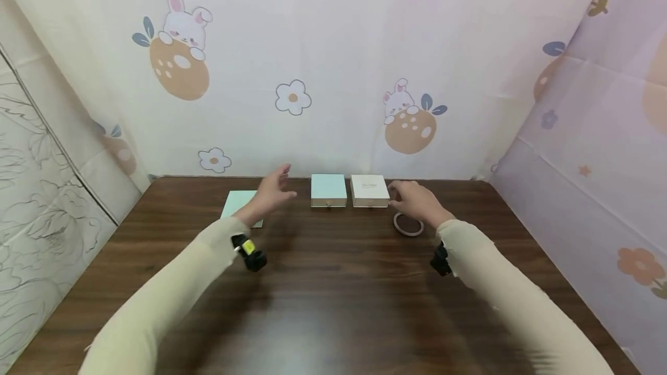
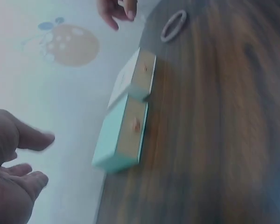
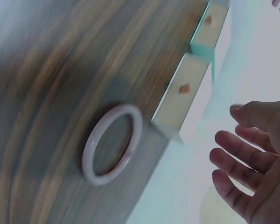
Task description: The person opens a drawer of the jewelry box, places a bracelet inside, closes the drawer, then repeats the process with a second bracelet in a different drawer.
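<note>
Two small drawer-style boxes stand side by side at the back of the table: a mint-green box (image 1: 329, 187) and a white box (image 1: 369, 187) with faint print on its lid. Each front has a small pull tab. My left hand (image 1: 268, 194) hovers left of the mint box, thumb and fingers apart, holding nothing. Just right of the white box is my right hand (image 1: 416, 200), fingers loosely bent and empty. A pale pinkish bangle (image 3: 88, 156) lies flat on the table below the right hand. Partly behind my left wrist lies a flat mint card or sheet (image 1: 237, 201).
The dark wood-grain table (image 1: 323, 282) reaches back to a printed curtain (image 1: 333, 74) with rabbits and flowers. More curtain hangs along the right side, and a line-drawn panel (image 1: 36, 190) stands at the left. A small camera (image 1: 250, 253) is strapped to the left wrist.
</note>
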The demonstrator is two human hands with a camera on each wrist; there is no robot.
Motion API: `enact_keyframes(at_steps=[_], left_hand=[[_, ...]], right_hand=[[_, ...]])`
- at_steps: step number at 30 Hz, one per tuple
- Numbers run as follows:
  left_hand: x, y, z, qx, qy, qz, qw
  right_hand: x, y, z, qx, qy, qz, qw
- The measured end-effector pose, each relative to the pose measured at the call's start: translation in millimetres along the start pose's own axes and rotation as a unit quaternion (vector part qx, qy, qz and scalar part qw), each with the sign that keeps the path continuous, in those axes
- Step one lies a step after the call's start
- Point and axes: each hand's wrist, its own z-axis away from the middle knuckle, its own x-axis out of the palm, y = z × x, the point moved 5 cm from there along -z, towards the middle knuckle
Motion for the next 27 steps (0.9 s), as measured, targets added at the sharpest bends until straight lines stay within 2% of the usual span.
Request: enact_keyframes(at_steps=[5,8,12,19,24,27], left_hand=[[-42.3,-27.6,37.8,0.018,0.027,-0.041,0.9986],[-62.1,-44.3,56.4,0.003,0.037,-0.069,0.9969],[-80.2,-63.2,73.2,-0.026,0.043,-0.081,0.9954],[-89.9,-85.3,85.6,-0.05,0.032,-0.097,0.9935],[-96.3,-103.5,90.0,-0.068,0.033,-0.1,0.9921],[-94.6,-111.5,86.3,-0.075,0.03,-0.095,0.9922]], right_hand=[[2.7,-30.6,-1.3,-0.053,0.01,-0.016,0.998],[8.9,-51.3,-4.9,-0.084,0.014,-0.026,0.996],[19.9,-80.5,-12.2,-0.122,0.015,-0.045,0.991],[44.1,-121.7,-25.7,-0.142,-0.011,-0.067,0.987],[62.4,-151.4,-39.2,-0.156,-0.023,-0.065,0.985],[71.0,-162.5,-45.3,-0.153,-0.025,-0.057,0.986]])
